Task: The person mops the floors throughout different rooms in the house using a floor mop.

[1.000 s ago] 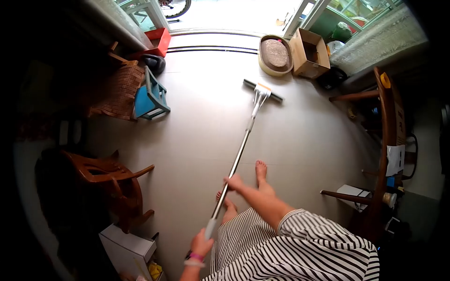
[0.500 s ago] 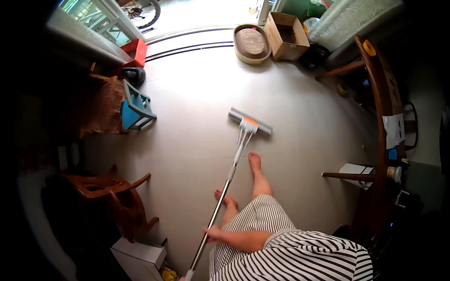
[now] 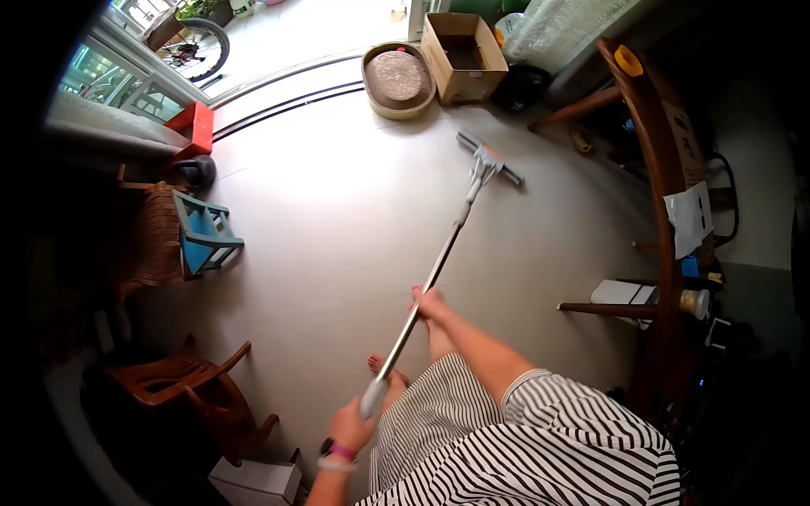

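A sponge mop (image 3: 445,255) with a long metal pole slants across the view. Its grey head (image 3: 512,175), marked with orange, rests on the floor in the upper right middle. My left hand (image 3: 351,424), with a dark watch and a pink band at the wrist, is closed around the grey grip at the pole's lower end. Farther up, my right hand (image 3: 429,304) is wrapped around the metal pole. My bare feet stand on the floor below and beside the pole, the farther one partly hidden by my right hand.
A cardboard box (image 3: 485,83) and an oval tub (image 3: 375,99) stand by the sliding-door track. On the left are a small blue chair (image 3: 199,239), a wooden chair (image 3: 160,371) and a red box (image 3: 202,126). A wooden table (image 3: 648,118) runs along the right.
The mop head has moved forward and right, towards the cardboard box. My right hand has reached forward with the pole, and my left hand has come into fuller view. The camera view has shifted.
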`<state>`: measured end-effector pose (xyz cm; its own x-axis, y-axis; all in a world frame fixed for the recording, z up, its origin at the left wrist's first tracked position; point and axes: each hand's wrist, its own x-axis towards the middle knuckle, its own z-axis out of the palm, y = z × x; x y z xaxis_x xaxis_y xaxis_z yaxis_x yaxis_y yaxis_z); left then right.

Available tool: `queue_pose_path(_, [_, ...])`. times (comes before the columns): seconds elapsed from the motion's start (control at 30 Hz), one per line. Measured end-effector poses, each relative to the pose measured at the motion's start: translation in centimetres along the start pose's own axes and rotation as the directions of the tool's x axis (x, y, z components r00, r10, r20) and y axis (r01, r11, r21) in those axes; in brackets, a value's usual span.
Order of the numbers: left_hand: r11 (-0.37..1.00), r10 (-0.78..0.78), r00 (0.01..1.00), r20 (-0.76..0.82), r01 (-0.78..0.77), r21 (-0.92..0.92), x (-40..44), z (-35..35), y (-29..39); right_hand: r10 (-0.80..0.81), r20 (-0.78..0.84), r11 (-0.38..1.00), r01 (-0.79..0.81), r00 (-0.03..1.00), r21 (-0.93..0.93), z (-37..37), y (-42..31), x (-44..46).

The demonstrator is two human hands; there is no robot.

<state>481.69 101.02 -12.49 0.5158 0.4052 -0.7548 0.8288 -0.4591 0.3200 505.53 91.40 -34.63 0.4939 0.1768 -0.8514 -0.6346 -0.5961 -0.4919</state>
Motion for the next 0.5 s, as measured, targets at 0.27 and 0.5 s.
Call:
queue_pose_path(0.27, [0.96,0.208,0.966,0.151,-0.172,-0.22,-0.5,8.4,4.8,0.071,-0.182,0.997,-0.065,0.981,0.039,-7.0,6.0,5.1])
queue_pose_path(0.5, [0.985,-0.169,0.964,0.207,0.172,0.003,-16.4,5.2,-21.4,0.286,0.509,0.893,-0.419,0.812,0.165,15.6,22.5,-13.7])
